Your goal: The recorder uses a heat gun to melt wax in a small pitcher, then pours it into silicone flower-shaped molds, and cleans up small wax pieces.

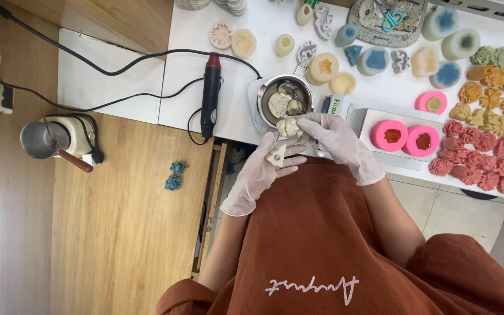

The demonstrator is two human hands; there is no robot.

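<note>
Both hands wear thin, translucent white disposable gloves. The left hand (262, 170) grips a small cream triangular wedge (276, 156) between its fingers, and the right hand (338, 140) pinches a lumpy, cream-coloured flower-shaped wax piece (290, 126), which sits just at the near rim of a small round stainless-steel pot (266, 87). Inside the pot lie a pale leaf-shaped casting and a metal spoon. Just left of it a black, red-collared heat tool (210, 96) rests on the smooth white tabletop (237, 20), its cable trailing off to the left. To the right, two glossy pink silicone moulds (405, 139) stand on a white tray, beside rows of matt, ridged rose-red wax flowers (485, 158) and mustard-yellow ones further back. Left of the table is a warm wood-grain surface (123, 233) bearing a grey metal pouring jug with a wooden handle (45, 142) and two small blue flowers (174, 175). Pale floor tiles show at the right, and a rust-brown apron fills the foreground.
</note>
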